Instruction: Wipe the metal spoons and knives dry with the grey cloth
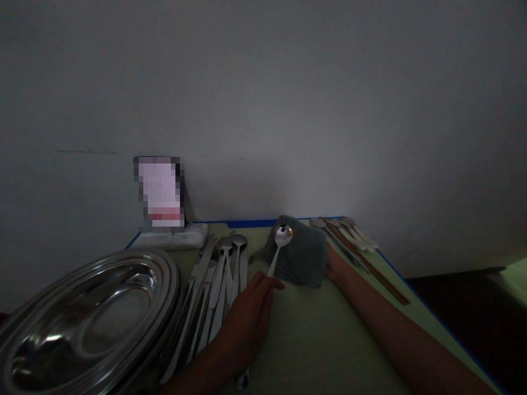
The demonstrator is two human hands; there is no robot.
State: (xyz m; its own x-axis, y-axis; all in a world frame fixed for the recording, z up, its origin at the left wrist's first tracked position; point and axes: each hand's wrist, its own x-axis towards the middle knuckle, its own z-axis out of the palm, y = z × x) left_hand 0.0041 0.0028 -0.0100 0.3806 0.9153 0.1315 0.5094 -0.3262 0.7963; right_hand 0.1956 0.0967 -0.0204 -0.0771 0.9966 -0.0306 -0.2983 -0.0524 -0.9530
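Note:
My left hand [249,315] pinches the handle of a steel spoon [280,244], whose bowl points away and rests against a grey-green cloth [302,255]. My right hand [334,267] is closed on the right side of that cloth, its fingers mostly hidden behind the fabric. Both sit on a pale green table [317,340] with a blue edge.
Several steel spoons and knives [218,280] lie left of my left hand. A stack of oval steel trays [86,323] fills the near left. Chopsticks and more spoons [354,241] lie at the far right. A blurred card on a white stand [160,195] leans against the wall.

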